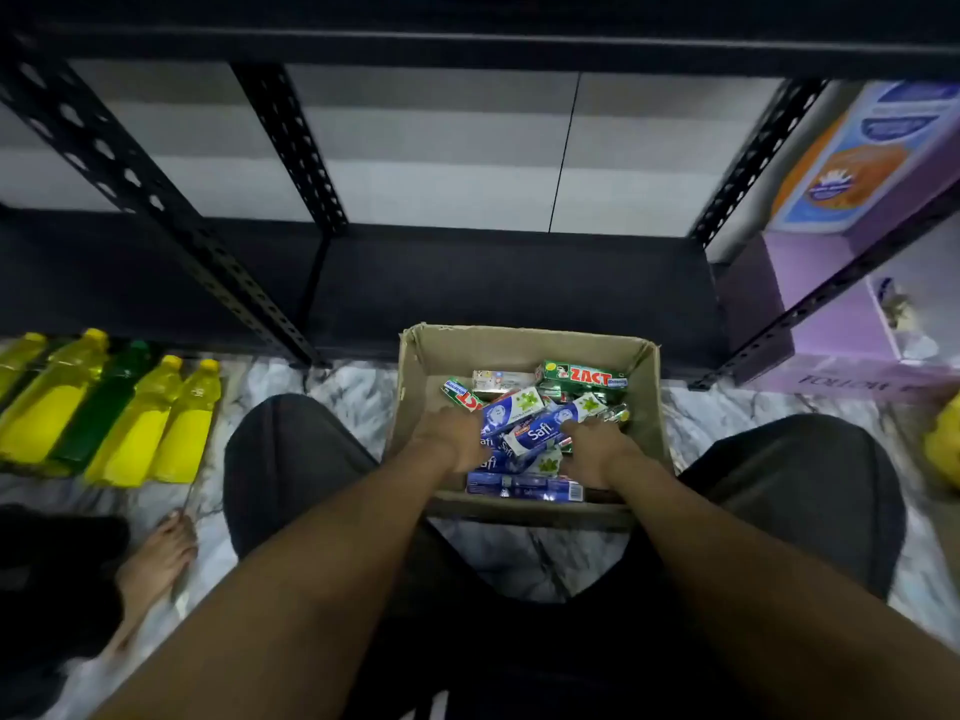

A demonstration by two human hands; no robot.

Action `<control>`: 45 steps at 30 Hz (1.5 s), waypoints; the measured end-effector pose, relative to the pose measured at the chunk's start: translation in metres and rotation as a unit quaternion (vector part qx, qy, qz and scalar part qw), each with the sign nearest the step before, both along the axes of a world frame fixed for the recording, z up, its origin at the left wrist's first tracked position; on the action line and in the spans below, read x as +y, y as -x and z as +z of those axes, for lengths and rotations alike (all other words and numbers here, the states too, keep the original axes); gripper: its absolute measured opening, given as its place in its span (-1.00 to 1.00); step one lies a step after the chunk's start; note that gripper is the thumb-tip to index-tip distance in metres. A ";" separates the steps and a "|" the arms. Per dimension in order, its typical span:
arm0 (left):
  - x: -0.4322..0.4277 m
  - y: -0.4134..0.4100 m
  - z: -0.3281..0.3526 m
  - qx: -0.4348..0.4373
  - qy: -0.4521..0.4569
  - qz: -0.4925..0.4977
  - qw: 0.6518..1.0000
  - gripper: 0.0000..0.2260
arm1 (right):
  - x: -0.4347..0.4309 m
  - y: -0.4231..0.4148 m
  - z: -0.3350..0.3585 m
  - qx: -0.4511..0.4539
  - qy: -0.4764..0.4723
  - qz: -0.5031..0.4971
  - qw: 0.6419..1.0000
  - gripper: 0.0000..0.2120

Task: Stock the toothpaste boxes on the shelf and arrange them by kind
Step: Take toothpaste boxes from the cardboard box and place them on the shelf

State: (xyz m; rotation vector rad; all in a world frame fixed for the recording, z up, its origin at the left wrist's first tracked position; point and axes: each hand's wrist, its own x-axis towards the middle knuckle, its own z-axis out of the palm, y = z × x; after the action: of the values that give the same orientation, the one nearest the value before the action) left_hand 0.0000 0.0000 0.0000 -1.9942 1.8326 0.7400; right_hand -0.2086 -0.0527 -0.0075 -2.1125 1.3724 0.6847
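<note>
Lower centre: left hand (453,440) and right hand (597,448) curled into cardboard carton (415,387), clutching jumbled toothpaste boxes (535,433), likely gathering a batch. Empty shelf (493,283) just above.

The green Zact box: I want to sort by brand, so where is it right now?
In the head view, the green Zact box lies at the far right of the cardboard carton, behind the blue Safi boxes, beyond the right hand.

Marble floor (332,402): cardboard carton (649,407), bottles (119,413).
</note>
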 end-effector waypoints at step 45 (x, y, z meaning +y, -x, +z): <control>-0.004 -0.026 -0.167 0.223 0.017 0.219 0.950 -0.60 | -0.063 0.033 -0.137 -0.074 0.038 0.107 0.991 -0.39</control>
State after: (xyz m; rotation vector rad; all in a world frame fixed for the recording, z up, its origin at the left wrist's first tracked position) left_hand 0.0257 -0.0042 -0.1668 -2.4436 1.6256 1.3948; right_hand -0.2419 -0.1161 -0.1448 -2.3432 1.1204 0.5502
